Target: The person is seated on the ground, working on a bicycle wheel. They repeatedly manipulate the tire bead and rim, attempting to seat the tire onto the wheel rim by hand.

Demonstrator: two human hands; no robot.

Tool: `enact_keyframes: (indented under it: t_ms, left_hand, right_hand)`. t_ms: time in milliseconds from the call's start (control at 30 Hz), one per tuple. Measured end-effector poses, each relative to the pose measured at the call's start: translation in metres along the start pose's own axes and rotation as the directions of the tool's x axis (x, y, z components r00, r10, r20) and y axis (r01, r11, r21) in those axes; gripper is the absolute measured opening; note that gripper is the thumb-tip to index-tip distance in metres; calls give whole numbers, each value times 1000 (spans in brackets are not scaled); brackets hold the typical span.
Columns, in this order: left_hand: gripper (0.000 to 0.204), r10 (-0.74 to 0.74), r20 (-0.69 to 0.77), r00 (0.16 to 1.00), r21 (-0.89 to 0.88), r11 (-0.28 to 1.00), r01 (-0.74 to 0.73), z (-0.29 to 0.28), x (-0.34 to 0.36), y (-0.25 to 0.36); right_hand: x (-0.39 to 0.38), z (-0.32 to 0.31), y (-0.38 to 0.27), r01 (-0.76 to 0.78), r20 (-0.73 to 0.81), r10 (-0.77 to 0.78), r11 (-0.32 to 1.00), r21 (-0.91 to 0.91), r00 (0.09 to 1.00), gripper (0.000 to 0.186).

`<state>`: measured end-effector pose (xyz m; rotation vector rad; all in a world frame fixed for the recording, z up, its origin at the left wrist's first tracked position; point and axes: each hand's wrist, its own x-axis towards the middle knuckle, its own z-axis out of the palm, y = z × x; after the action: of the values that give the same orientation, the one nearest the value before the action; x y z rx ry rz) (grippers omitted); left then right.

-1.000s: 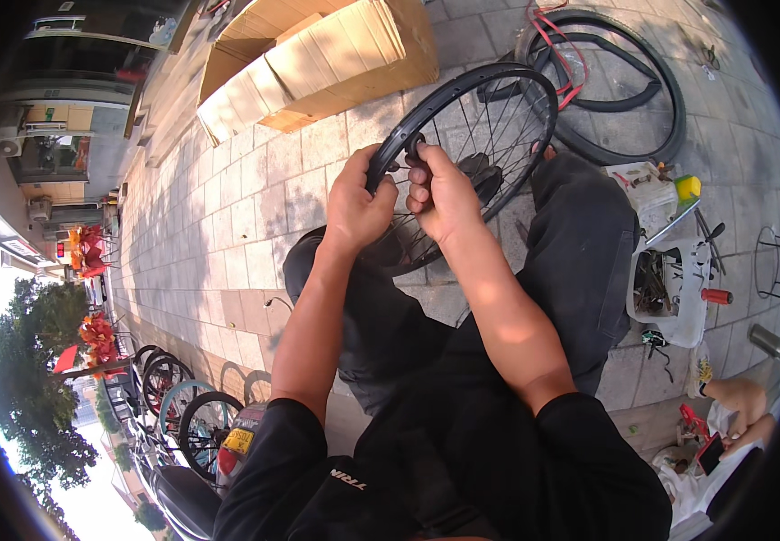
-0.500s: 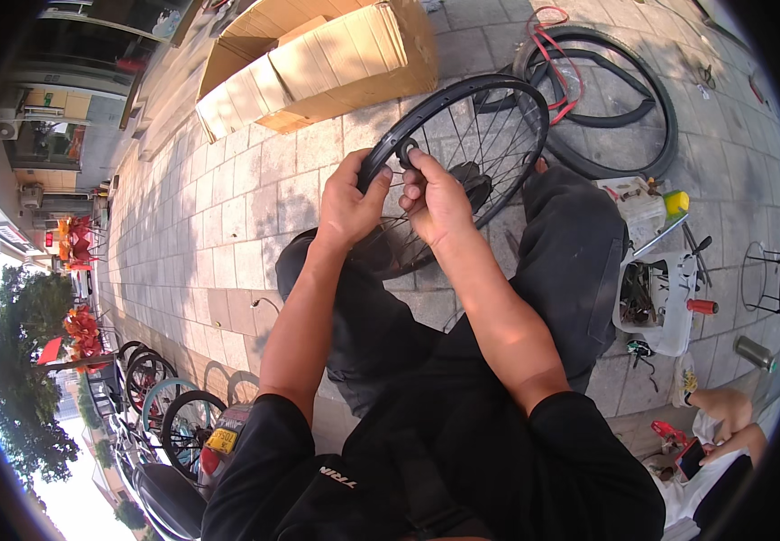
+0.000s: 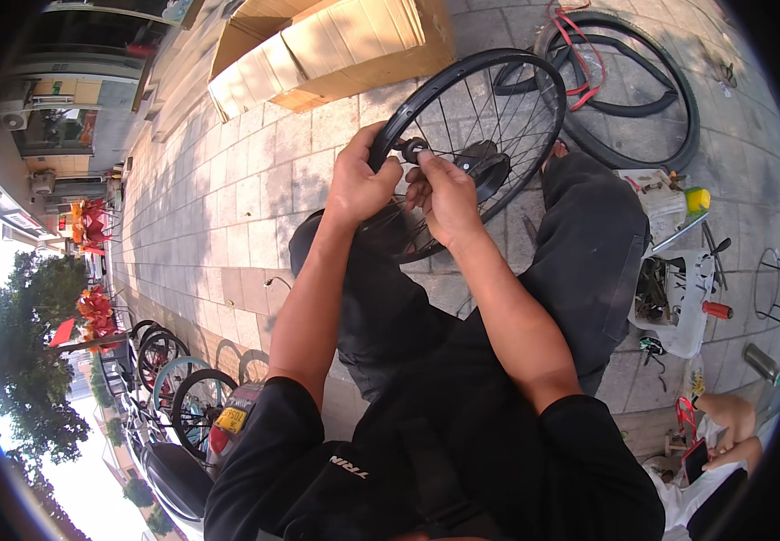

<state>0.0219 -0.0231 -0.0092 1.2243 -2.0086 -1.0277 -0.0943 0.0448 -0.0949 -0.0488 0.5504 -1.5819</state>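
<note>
Parked bicycles (image 3: 178,388) are standing at the near left and a cardboard box (image 3: 336,50) is lying at the far left on the paved ground (image 3: 218,198). The left hand (image 3: 358,185) is closing around the near-left stretch of the black spoked wheel rim (image 3: 462,81), gripping it. Just to its right, the right hand (image 3: 444,194) is pinching a small dark part (image 3: 412,149) against the rim's inner side, fingers curled shut on it. The wheel is resting over the person's lap, tilting away to the far right, so both hands are meeting on its near-left edge, the left one nearer the rim. Farther right a loose tyre (image 3: 651,117) is lying flat, and a white tool tray (image 3: 692,338) is sitting at the right.
</note>
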Motion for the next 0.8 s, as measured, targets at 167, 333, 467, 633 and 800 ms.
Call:
enact_keyframes:
  t_ms: [167,333,467,633,800]
  left_hand:
    - [49,-31,6,1000,46,998,31,0,1,9]
    - [51,-3,-10,1000,26,1000,4,0,0,0]
    - [51,-39,5,999,27,999,39,-1,-1,1]
    - [52,-3,0,1000,68,998,3,-1,-1,-1]
    - [52,-39,3,999,41,998,38,-1,-3,2]
  right_hand:
    - [1,5,1,87,-7,-89,978,-188,996,29]
    - [-4,14,-6,91,-61,-119,935,-343,991,34]
    - [-4,16,-13,79,-75,-119,912,-402,990,33]
    - [-4,15,-14,78,-57,-116,891,-447,992,35]
    - [-8,21,-12,65,-51,-96,898,-435,994,32]
